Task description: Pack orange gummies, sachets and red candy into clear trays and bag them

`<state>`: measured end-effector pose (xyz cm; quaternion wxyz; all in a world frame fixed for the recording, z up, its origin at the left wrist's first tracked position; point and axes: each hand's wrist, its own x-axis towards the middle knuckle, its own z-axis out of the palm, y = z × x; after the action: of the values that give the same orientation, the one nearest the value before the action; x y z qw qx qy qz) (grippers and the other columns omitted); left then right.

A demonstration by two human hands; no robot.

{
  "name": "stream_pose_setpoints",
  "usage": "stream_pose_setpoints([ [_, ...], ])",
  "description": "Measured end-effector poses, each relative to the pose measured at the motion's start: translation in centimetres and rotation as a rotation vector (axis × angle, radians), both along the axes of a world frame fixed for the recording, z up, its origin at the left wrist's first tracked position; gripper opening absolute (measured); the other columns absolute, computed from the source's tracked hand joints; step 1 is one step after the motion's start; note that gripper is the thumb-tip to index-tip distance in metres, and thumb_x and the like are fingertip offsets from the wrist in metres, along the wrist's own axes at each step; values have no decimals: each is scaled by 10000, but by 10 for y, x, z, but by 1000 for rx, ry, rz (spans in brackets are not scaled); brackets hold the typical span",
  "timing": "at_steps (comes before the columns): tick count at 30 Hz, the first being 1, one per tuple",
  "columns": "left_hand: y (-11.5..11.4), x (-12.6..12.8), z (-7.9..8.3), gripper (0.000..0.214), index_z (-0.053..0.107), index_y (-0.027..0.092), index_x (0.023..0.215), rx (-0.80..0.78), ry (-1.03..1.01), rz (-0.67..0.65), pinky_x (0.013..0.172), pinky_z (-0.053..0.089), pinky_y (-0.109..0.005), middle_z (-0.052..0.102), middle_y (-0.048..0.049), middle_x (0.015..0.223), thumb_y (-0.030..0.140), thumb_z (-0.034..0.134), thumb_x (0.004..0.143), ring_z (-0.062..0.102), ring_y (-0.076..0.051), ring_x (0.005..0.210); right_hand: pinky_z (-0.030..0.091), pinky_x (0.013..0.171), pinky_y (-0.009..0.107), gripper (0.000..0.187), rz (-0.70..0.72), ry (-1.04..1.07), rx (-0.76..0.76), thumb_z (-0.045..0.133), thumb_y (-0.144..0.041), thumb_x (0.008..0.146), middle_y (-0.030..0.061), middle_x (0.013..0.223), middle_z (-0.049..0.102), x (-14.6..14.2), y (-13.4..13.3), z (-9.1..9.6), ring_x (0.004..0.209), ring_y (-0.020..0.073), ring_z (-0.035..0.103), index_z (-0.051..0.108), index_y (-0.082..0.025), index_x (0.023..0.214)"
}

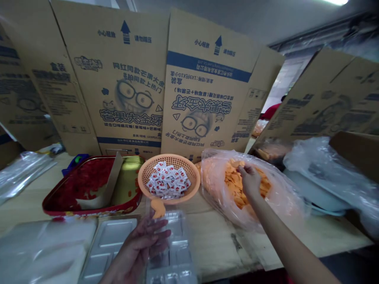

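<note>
My left hand [143,241] grips the left side of a clear plastic compartment tray [177,246], its fingers curled at the edge and slightly blurred. One curved orange piece [158,208] shows at the tray's far left corner, just beyond those fingers. My right hand [250,179] reaches into an open clear plastic bag [213,185] full of thin orange pieces [233,183]. Its thumb and fingers pinch an orange piece at the top of the heap. Between the two hands, farther back, stands an orange plastic basket [193,185] of small white and red sachets [168,179].
A red-rimmed metal tray [91,211] with red pieces and a cardboard divider [114,177] sits at left. Nearer are more clear trays [109,236]. Printed cardboard boxes [139,79] wall off the back. A pale tub [314,189] under plastic stands right; a person's red sleeve [270,112] shows behind.
</note>
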<state>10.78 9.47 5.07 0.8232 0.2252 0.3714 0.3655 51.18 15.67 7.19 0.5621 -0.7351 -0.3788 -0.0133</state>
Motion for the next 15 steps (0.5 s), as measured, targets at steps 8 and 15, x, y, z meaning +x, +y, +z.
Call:
stream_pose_setpoints([
  [8, -2, -3, 3, 708, 342, 206, 1303, 101, -95, -78, 832, 477, -419, 568, -133, 1219, 10, 594, 672, 594, -297, 1030, 418, 625, 264, 388, 913, 400, -314, 663, -427, 624, 38, 841, 640, -137, -34, 57, 685, 135, 532, 645, -173, 918],
  [15, -7, -17, 0, 672, 397, 218, 1250, 129, -113, -77, 815, 477, -408, 605, -101, 1148, -1, 600, 647, 612, -286, 992, 406, 694, 275, 139, 1187, 2, -465, 557, -191, 737, 19, 811, 616, -212, -6, 29, 767, 149, 531, 663, -172, 825],
])
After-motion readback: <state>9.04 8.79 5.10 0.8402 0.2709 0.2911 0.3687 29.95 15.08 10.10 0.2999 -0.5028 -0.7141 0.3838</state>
